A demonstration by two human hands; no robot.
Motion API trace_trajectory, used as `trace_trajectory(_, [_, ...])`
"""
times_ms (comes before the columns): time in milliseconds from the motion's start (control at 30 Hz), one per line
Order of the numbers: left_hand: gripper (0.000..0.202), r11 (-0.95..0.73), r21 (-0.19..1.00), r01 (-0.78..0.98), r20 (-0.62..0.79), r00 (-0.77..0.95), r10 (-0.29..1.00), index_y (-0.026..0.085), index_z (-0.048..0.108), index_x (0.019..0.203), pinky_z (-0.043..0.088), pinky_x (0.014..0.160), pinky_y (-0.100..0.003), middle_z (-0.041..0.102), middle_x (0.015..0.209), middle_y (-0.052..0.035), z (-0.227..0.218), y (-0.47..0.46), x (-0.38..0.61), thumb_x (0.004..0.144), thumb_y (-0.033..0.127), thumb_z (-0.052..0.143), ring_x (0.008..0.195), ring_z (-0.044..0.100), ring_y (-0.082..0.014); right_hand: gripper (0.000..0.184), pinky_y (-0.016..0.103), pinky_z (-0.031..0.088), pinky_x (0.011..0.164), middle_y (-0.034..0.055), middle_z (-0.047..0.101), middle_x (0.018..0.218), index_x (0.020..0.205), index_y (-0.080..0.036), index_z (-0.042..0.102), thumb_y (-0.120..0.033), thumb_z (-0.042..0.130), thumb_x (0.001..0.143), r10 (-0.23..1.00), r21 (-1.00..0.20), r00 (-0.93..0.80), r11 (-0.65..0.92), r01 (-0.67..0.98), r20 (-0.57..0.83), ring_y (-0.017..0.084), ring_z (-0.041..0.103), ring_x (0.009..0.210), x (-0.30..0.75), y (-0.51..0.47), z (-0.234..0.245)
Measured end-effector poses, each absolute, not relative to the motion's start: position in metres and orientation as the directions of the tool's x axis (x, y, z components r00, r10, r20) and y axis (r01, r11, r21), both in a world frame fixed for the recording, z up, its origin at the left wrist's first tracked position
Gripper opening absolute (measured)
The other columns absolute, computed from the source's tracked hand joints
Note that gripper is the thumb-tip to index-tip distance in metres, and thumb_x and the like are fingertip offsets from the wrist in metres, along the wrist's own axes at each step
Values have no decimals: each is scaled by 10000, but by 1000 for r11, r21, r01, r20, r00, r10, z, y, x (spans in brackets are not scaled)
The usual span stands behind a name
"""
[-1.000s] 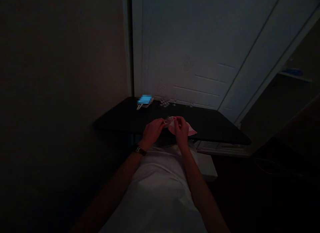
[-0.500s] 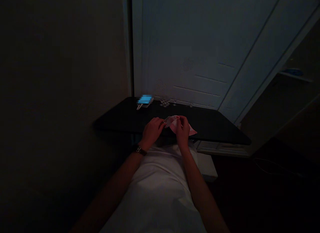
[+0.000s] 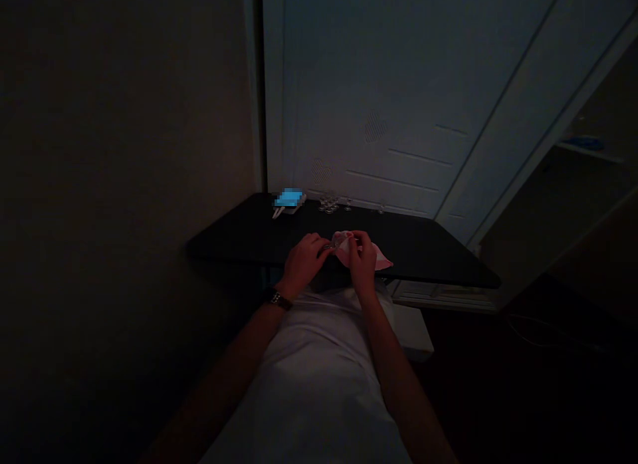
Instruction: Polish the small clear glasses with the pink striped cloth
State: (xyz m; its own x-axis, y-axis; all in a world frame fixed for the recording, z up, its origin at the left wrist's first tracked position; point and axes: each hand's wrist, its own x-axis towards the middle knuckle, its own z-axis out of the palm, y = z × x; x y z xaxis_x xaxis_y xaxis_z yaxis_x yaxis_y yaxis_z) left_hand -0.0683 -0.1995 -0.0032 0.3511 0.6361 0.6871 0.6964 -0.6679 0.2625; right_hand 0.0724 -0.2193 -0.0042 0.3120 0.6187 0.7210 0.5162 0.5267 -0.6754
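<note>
My left hand (image 3: 305,258), with a watch at its wrist, is closed in a pinch on a small shiny clear object (image 3: 333,245). My right hand (image 3: 363,254) grips a pink cloth (image 3: 381,259) and presses part of it around that object. One corner of the cloth hangs toward the right over the black tabletop (image 3: 419,251). Beyond my hands, a group of small clear shiny pieces (image 3: 327,203) lies near the back edge. Dim light hides their exact kind.
A device with a bright blurred blue screen (image 3: 289,199) and a white cable lies at the back left. A white door panel (image 3: 399,85) rises behind the table. Below the table, to the right, is a white box (image 3: 413,331). A wall (image 3: 149,151) stands to the left.
More of the clear object shows between my hands now. My right fingers have shifted slightly left on the cloth, and my left hand is almost still.
</note>
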Motion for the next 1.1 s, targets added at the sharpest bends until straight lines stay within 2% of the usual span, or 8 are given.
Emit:
trace_trajectory(100, [161,-674,262,691,689,356,632,195,590,919,431,768,-279,564,931,-43,-3,-200,-69,845,282,477,906,513,-172,258,252,403,688,42,603,880,919,-172,558,-366,394,874,616,-665,301,529,528,728,141,537,784,71,-218,-4])
trace_trajectory(367, [158,-697,269,664,704,358,613,192,596,926,433,750,-270,559,920,-38,-3,-200,-70,848,250,472,885,514,-160,305,279,400,755,61,604,936,958,-174,575,-385,365,891,619,-610,228,521,597,752,159,522,862,71,-216,-5])
trace_trajectory(533, [163,-704,275,655,709,356,608,202,596,954,436,766,-270,557,924,-35,-4,-199,-71,841,241,486,898,511,-160,304,287,386,723,51,602,847,912,-185,564,-376,328,906,671,-542,111,478,692,733,167,513,795,70,-216,-4])
trace_trajectory(700, [182,-705,283,650,697,366,617,213,596,978,439,768,-268,559,938,-34,-4,-200,-71,847,248,474,898,516,-157,282,303,384,749,74,580,903,986,-180,522,-392,363,887,674,-453,45,445,772,738,194,515,859,69,-214,-7])
trace_trajectory(933, [171,-715,282,640,691,381,614,203,588,957,436,771,-269,570,961,-33,-3,-202,-70,856,256,461,926,517,-160,319,296,376,674,75,579,838,918,-177,511,-423,309,903,727,-480,107,328,814,678,199,525,791,67,-212,-9])
trace_trajectory(1100, [165,-698,286,656,684,370,628,205,589,929,431,801,-287,573,957,-36,-2,-202,-68,859,262,451,933,515,-169,314,298,373,676,74,580,837,935,-177,528,-405,314,906,704,-504,133,351,789,698,199,521,797,67,-213,-10])
